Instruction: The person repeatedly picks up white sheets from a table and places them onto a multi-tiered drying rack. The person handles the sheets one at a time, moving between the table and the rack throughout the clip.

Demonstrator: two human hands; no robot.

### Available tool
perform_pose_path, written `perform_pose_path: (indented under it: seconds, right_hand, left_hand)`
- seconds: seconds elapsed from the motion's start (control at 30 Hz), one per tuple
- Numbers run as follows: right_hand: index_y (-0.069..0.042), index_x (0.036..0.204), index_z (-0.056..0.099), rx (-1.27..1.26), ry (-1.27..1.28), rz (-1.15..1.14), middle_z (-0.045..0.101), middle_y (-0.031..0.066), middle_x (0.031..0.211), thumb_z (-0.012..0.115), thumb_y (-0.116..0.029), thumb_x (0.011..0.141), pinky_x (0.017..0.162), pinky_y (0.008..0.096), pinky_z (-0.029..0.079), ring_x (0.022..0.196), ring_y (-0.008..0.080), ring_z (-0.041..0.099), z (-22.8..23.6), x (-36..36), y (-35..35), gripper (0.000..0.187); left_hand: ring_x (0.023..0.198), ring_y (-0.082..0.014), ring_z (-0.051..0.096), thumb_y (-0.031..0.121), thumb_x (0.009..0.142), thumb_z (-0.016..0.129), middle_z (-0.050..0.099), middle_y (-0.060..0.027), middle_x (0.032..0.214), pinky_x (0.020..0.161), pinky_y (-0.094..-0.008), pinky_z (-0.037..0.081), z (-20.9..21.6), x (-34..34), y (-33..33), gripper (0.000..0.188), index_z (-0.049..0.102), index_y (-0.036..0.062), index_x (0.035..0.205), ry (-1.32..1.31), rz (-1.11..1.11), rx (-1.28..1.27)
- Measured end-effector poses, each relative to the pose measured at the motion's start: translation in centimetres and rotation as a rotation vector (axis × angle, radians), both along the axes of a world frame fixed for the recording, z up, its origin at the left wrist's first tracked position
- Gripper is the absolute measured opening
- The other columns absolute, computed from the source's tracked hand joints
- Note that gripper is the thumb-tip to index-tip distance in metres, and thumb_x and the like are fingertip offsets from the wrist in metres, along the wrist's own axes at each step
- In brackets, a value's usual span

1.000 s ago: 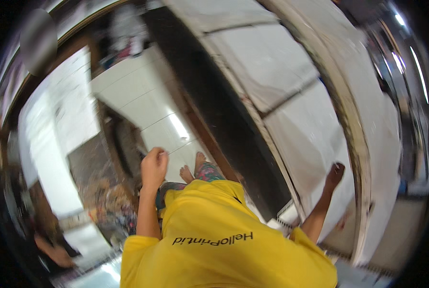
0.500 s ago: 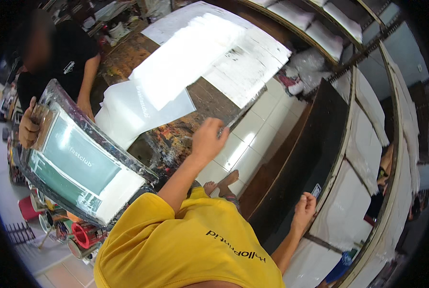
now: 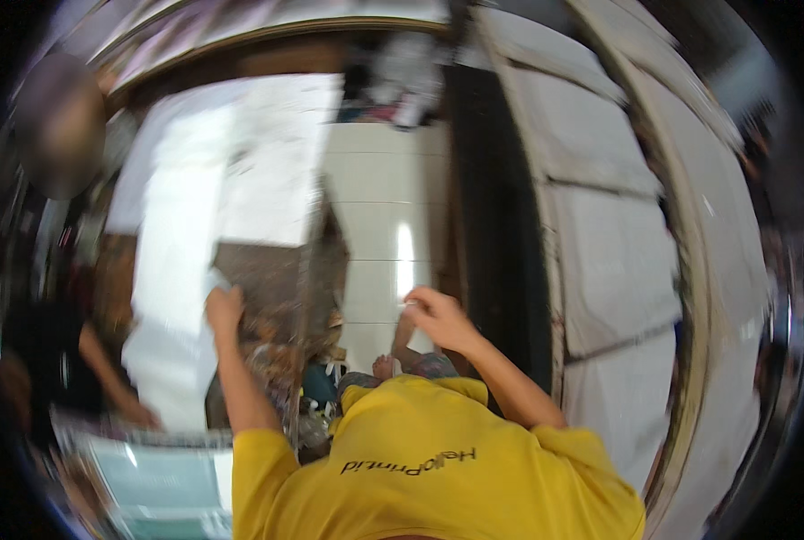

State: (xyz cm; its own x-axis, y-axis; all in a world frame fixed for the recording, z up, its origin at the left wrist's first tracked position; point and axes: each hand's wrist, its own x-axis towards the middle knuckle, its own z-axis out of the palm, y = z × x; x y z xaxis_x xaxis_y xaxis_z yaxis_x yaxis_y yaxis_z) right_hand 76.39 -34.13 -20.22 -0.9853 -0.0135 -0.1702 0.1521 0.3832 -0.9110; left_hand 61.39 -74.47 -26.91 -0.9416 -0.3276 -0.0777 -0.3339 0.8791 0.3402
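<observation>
My left hand [image 3: 224, 308] is at the right edge of a long white strip of layered sheets [image 3: 181, 225] on the worktable. Its fingers close on the edge of a pale sheet [image 3: 215, 281], blurred by motion. My right hand [image 3: 440, 319] hangs over the tiled floor in front of my body, thumb and fingers pinched together. Whether a small thing sits between these fingertips cannot be made out. At the lower left lies a framed printing screen [image 3: 154, 481] with a green mesh, partly hidden by my left sleeve.
A co-worker in black [image 3: 55, 360] stands at the left, a hand near the screen. White paper [image 3: 276, 162] covers the far part of the stained table [image 3: 267, 279]. On my right run a long black board [image 3: 492, 225] and racks of white sheets [image 3: 613, 261].
My view has swung to the right. My left hand has come to the sheet's edge; my right hand has left the black board and rack edge and moved in front of me.
</observation>
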Motion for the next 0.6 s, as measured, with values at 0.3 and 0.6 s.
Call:
perform_pose_path:
  seconds: [0.3, 0.6]
  right_hand:
    - [-0.003, 0.109, 0.055, -0.261, -0.018, -0.113, 0.062, 0.0096, 0.097, 0.067, -0.024, 0.09, 0.072, 0.0333, 0.048, 0.076, 0.0179, 0.057, 2.0, -0.2, 0.7, 0.031]
    - [-0.004, 0.107, 0.059, -0.025, 0.03, -0.232, 0.07, 0.0131, 0.089, 0.066, -0.016, 0.086, 0.071, 0.035, 0.051, 0.078, 0.0209, 0.065, 2.4, 1.2, 5.8, 0.025]
  left_hand:
    - [0.054, -0.0211, 0.046, 0.007, 0.085, 0.06, 0.047, -0.0138, 0.06, 0.053, -0.0345, 0.04, 6.9, 10.5, 21.9, 0.019, 0.047, -0.0017, 0.075, 0.076, -0.693, 0.563]
    - [0.058, -0.0232, 0.051, 0.009, 0.09, 0.063, 0.054, -0.0129, 0.069, 0.057, -0.0348, 0.043, 9.2, 14.1, 27.4, 0.015, 0.057, -0.0021, 0.083, -0.004, -1.016, 0.775]
